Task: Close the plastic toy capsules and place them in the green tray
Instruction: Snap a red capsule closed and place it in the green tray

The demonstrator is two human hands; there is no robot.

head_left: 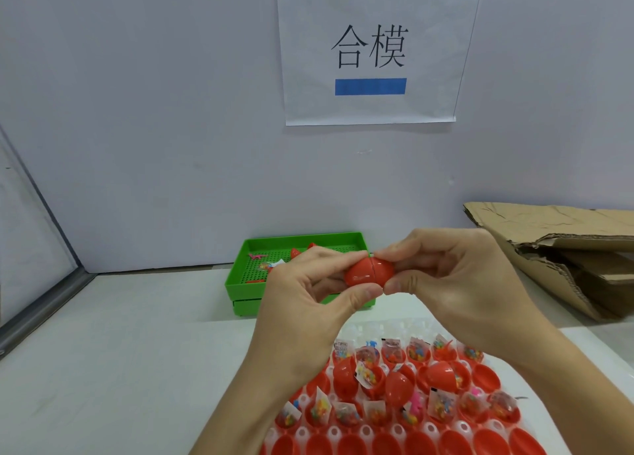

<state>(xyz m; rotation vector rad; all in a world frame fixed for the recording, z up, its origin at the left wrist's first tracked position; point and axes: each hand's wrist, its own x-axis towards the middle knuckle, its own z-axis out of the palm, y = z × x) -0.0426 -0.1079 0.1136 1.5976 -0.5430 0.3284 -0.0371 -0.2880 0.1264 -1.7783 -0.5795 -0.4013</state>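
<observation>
My two hands, left (308,303) and right (456,279), pinch one red capsule (368,272) before the green tray (240,283), hiding its contents; I can't count the holder's (429,430) cut-off halves.

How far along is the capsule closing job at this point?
Early on. Done: a few red pieces and toys lie in the green tray. In hand: the left hand and right hand pinch a red capsule, its seam still showing. Left: many open, toy-filled halves sit in the white holder.
</observation>
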